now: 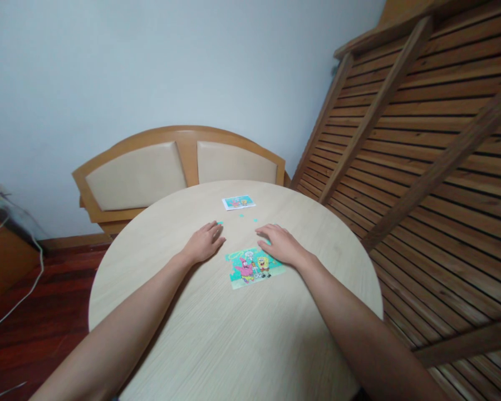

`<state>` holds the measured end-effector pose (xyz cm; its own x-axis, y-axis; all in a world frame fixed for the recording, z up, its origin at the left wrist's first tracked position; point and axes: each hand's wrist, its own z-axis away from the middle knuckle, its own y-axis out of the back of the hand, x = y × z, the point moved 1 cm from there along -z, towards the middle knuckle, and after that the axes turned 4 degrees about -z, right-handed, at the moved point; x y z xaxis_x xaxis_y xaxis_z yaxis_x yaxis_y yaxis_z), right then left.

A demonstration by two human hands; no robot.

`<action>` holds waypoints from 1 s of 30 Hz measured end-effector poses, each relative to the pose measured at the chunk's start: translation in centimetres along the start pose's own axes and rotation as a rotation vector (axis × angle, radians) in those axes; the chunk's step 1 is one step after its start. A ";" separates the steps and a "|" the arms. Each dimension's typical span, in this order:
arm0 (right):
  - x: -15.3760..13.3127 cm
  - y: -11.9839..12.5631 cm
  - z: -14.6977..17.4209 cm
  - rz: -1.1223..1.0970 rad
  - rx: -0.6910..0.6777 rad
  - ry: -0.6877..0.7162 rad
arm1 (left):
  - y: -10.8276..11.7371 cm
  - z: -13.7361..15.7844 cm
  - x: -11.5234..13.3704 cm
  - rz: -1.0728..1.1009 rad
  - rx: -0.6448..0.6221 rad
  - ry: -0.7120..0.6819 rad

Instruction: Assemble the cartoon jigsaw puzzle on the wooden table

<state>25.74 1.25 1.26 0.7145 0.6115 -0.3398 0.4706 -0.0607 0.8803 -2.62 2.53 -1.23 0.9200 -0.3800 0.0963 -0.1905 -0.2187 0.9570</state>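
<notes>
A mostly joined cartoon jigsaw puzzle (250, 270) lies flat on the table in front of me. Its left edge looks uneven, with gaps. My left hand (204, 241) rests above and left of the puzzle, thumb apart from the fingers, with a teal puzzle piece (220, 223) by its fingertips. Over the puzzle's upper right corner is my right hand (281, 244), fingers stretched out and thumb apart, hiding that corner. Beyond the hands lie two small loose teal pieces, one puzzle piece (241, 215) near the middle and another piece (255, 220) close to my right fingertips.
Farther back on the round wooden table (183, 345) lies a picture card (238, 202) with a similar cartoon. A padded wooden headboard (183, 133) stands behind the table. Slatted wooden panels (421, 139) lean along the right side. A white cable (39, 267) hangs at left.
</notes>
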 end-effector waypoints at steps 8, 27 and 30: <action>5.6 -0.6 0.4 0.051 -0.058 -0.312 | -0.6 0.0 -0.1 0.046 -0.048 -0.022; 3.4 -2.2 -1.9 -0.004 -0.247 -0.236 | -0.5 -0.1 2.7 0.122 -0.038 -0.192; 3.2 -2.5 -3.4 0.024 -0.294 -0.268 | -0.4 -0.2 3.0 0.116 -0.079 -0.132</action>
<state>25.07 6.02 -0.85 0.8516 0.3829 -0.3580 0.3113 0.1800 0.9331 0.28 1.69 -1.22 0.8395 -0.5144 0.1750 -0.2600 -0.0975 0.9607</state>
